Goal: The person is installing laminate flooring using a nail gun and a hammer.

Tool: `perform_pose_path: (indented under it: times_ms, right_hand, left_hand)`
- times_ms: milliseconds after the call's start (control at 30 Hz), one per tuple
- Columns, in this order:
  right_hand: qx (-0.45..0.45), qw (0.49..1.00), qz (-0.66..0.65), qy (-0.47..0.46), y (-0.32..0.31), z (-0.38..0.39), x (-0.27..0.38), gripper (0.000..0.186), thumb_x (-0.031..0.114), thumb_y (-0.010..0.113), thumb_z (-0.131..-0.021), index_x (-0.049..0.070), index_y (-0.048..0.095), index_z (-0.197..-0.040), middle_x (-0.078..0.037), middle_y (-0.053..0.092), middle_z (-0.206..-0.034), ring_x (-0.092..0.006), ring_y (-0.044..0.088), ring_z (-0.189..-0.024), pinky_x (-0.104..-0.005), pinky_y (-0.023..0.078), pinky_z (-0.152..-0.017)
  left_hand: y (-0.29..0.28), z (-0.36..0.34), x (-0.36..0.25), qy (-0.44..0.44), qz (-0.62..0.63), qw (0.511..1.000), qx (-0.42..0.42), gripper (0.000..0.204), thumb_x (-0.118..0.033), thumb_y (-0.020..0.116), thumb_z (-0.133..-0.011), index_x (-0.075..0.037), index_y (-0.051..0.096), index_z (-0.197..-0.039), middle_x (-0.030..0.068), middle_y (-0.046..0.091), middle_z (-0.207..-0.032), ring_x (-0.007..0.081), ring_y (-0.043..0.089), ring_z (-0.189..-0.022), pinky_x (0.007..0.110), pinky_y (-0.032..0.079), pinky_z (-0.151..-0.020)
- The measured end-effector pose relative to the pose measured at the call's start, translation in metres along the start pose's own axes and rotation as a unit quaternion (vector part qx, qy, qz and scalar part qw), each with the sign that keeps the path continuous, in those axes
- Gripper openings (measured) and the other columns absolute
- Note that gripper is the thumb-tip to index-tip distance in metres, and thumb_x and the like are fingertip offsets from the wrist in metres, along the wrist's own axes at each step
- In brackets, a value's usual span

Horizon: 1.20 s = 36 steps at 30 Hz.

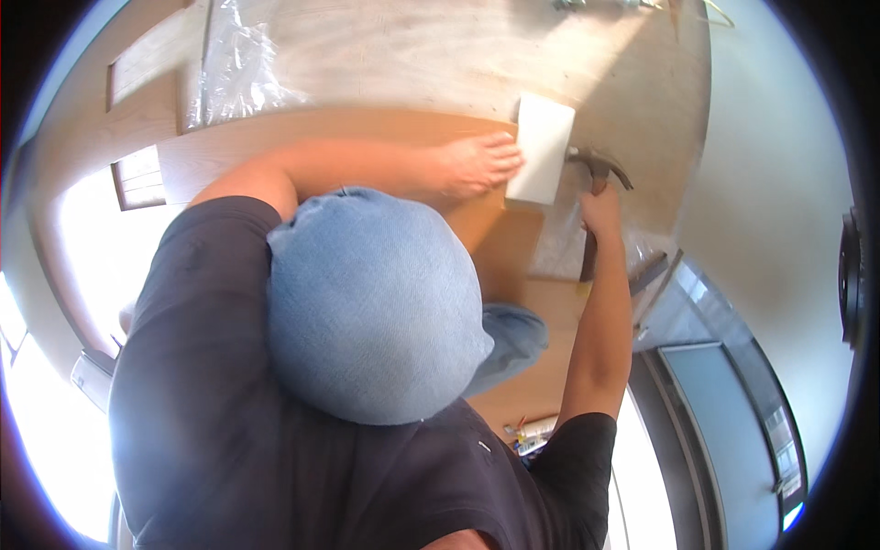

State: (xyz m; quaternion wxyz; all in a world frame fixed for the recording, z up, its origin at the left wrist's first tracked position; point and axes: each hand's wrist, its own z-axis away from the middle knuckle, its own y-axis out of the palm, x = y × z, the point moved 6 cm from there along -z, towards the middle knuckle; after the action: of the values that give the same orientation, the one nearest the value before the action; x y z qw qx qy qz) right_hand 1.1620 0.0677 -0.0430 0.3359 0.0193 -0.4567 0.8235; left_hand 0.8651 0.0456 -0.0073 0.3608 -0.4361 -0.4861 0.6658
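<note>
In my right hand [601, 213] is a claw hammer [600, 167], gripped by its dark handle close under the head. The hammer's striking face is at the right edge of a white rectangular block [543, 151], touching it or nearly so. My left hand [478, 165] lies flat with its fingers stretched out on a light-brown wood panel [367, 124]. Its fingertips reach the block's left edge. The block stands at the panel's right end.
My raised knee in blue denim [376, 307] fills the middle. Crumpled clear plastic film [243, 69] lies at the upper left, on the plywood surface [412, 55]. To the left, the panel has rectangular cutouts [139, 179]. At the lower right stands a door-like blue-grey panel [729, 431].
</note>
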Motion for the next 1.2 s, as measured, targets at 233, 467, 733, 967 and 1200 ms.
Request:
perform_pose_path:
  times_ms: [233,467,733,967,1200]
  right_hand:
    - [0.076,0.995,-0.025,-0.061,0.007,0.01,0.008,0.042,0.014,0.059,-0.081,-0.007,0.063,-0.116,-0.02,0.069,-0.099,-0.0287,0.066,-0.086,-0.0436,0.052,-0.079]
    - [-0.081,0.993,-0.067,0.045,-0.06,0.005,-0.01,0.029,0.014,0.058,-0.083,-0.004,0.063,-0.104,-0.015,0.064,-0.082,-0.0299,0.062,-0.064,-0.0422,0.053,-0.058]
    - [0.14,0.987,0.056,-0.056,-0.021,0.01,0.01,0.023,0.012,0.057,-0.084,0.0,0.06,-0.103,-0.007,0.055,-0.067,-0.0186,0.057,-0.054,-0.0321,0.049,-0.049]
    - [-0.151,0.954,-0.241,0.092,-0.056,0.009,0.009,0.028,0.01,0.057,-0.082,-0.002,0.055,-0.108,-0.006,0.052,-0.064,-0.0154,0.049,-0.047,-0.0315,0.04,-0.041]
    - [0.004,0.999,-0.049,-0.003,-0.062,-0.005,-0.023,0.041,0.007,0.056,-0.079,-0.005,0.057,-0.118,-0.013,0.06,-0.084,-0.0198,0.057,-0.054,-0.0332,0.048,-0.047]
  left_hand:
    - [0.014,-0.008,0.014,0.043,0.042,0.992,-0.112,0.065,-0.042,0.053,-0.096,-0.008,0.044,-0.15,0.0136,0.035,-0.162,0.029,0.033,-0.149,0.048,0.025,-0.122]
    - [0.019,-0.003,0.016,0.022,0.013,0.994,-0.108,0.062,-0.044,0.043,-0.102,-0.013,0.036,-0.156,0.0043,0.03,-0.165,0.0198,0.025,-0.153,0.058,0.006,-0.125]
    - [0.029,0.001,0.017,0.014,0.046,0.99,-0.13,0.064,-0.045,0.044,-0.101,-0.013,0.035,-0.156,0.0044,0.029,-0.165,0.0198,0.025,-0.153,0.059,0.006,-0.125]
    - [0.035,0.004,0.02,0.04,0.017,0.983,-0.177,0.067,-0.049,0.049,-0.098,-0.012,0.042,-0.153,0.0051,0.03,-0.165,0.0194,0.028,-0.152,0.06,0.008,-0.124]
    - [0.041,0.002,0.02,0.041,0.019,0.983,-0.178,0.069,-0.055,0.044,-0.099,-0.011,0.043,-0.152,0.0065,0.03,-0.165,0.0206,0.028,-0.152,0.06,0.008,-0.124]
